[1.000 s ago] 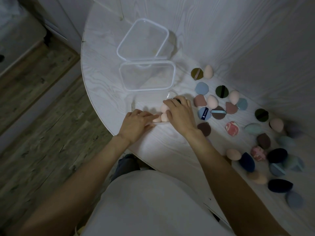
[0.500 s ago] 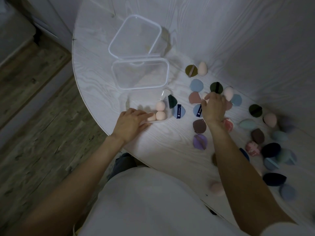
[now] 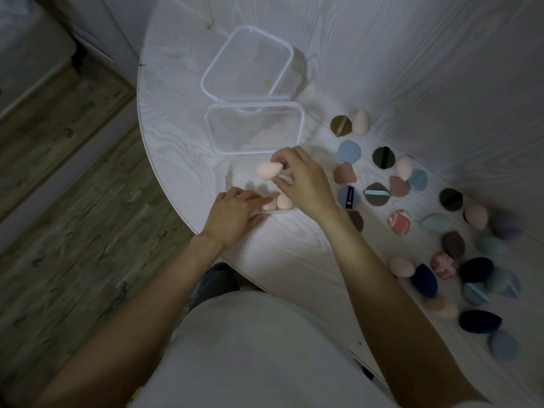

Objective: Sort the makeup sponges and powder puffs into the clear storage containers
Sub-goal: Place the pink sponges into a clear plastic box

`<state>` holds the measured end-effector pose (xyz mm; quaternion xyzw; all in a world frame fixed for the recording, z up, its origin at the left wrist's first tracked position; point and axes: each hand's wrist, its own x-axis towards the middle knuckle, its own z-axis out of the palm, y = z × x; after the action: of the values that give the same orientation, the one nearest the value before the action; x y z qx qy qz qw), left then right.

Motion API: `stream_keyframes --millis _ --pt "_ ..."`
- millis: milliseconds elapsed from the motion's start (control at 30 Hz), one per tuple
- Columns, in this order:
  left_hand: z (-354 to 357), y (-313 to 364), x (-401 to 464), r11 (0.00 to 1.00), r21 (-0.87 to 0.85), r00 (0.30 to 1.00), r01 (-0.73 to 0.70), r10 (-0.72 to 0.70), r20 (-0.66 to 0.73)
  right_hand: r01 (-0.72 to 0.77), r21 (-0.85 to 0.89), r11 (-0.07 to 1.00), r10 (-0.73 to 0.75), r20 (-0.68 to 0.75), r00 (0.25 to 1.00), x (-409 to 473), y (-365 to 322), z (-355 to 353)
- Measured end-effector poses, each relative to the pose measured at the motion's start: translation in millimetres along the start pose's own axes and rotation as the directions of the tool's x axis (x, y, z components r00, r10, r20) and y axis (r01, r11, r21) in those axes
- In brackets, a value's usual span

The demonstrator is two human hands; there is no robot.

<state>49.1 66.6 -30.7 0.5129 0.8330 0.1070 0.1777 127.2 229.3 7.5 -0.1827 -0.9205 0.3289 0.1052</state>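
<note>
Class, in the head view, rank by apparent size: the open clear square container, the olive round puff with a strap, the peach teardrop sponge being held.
1. Clear square container
2. Olive round puff
3. Peach teardrop sponge, looking close in size to the puff; ranking unsure.

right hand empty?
No: the right hand pinches a peach sponge over the near clear container.

A dark blue ribbon band (image 3: 349, 197) across a round blue powder puff (image 3: 343, 198) carries small white lettering; only one figure like a "6" reads, the rest too blurred
</note>
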Motion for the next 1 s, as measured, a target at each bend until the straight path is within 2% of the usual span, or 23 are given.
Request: stream_keyframes --millis 100,200,433,567,700,833,1000 --pt "0.5 1.8 0.5 1.000 -0.005 1.000 0.009 -0.009 -0.002 0.186 -0.314 0.931 -0.182 0.041 0.982 12.9 11.8 9.9" --pt "1.4 1.4 0.5 1.000 0.001 1.000 0.026 -0.026 -0.005 0.253 -0.487 0.836 -0.267 0.041 0.963 18.8 27.7 9.9" --pt "2.3 2.1 -2.5 0.999 -0.004 0.999 0.040 -0.040 -0.019 0.431 -0.531 0.729 -0.370 0.224 0.902 18.3 30.6 15.0" --pt "1.0 2.8 -2.8 0.999 0.003 0.999 0.046 -0.046 -0.019 0.450 -0.533 0.717 -0.328 0.311 0.892 19.4 28.0 20.1" --pt "0.6 4.1 -4.6 0.999 0.014 0.999 0.051 -0.051 -0.012 0.467 -0.624 0.626 -0.216 0.437 0.873 19.5 23.7 19.2" --pt "3.2 5.3 -7.6 0.999 0.027 0.999 0.036 -0.036 -0.018 0.436 -0.778 0.452 -0.128 0.427 0.895 17.7 19.2 13.2" --pt "3.6 6.7 -5.5 0.998 0.047 0.999 0.034 -0.034 -0.003 0.387 -0.838 0.384 -0.093 0.382 0.919 9.3 20.0 11.5"
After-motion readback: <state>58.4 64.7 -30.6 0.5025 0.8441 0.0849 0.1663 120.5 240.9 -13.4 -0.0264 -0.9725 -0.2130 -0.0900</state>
